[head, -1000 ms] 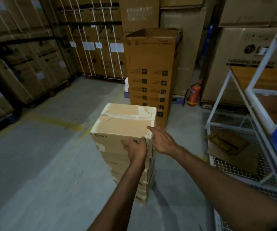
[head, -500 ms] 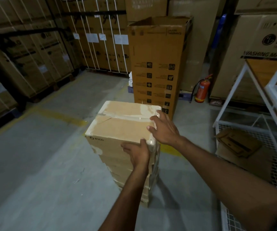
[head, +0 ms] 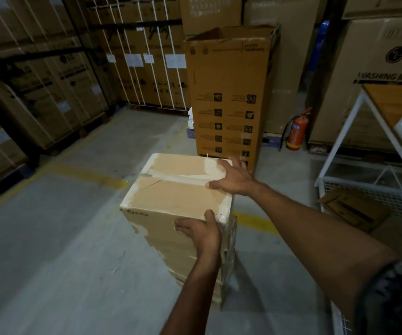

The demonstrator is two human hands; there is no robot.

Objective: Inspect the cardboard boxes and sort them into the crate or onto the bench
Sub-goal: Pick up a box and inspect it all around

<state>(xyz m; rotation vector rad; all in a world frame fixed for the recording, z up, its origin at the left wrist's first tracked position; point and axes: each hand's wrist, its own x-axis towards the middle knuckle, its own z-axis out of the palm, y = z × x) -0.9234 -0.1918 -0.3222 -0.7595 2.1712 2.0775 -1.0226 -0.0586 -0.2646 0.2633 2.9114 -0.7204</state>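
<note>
A stack of cardboard boxes (head: 185, 240) stands on the warehouse floor, and everything here is placed from it. The top box (head: 178, 187), taped along its seam, sits on the stack, not yet lifted. The left hand (head: 201, 234) presses against its near side by the right corner, thumb hooked over the top edge; the right hand (head: 235, 177) lies flat and open on the lid near the far right edge, so neither grip is properly closed on it. To the right of the stack the wire crate (head: 373, 189) holds what looks like flattened cardboard (head: 354, 211), though dim light blurs it. The wooden desk (head: 393, 102) above the crate shows nothing on it. Sorting seems barely started, with several boxes left.
</note>
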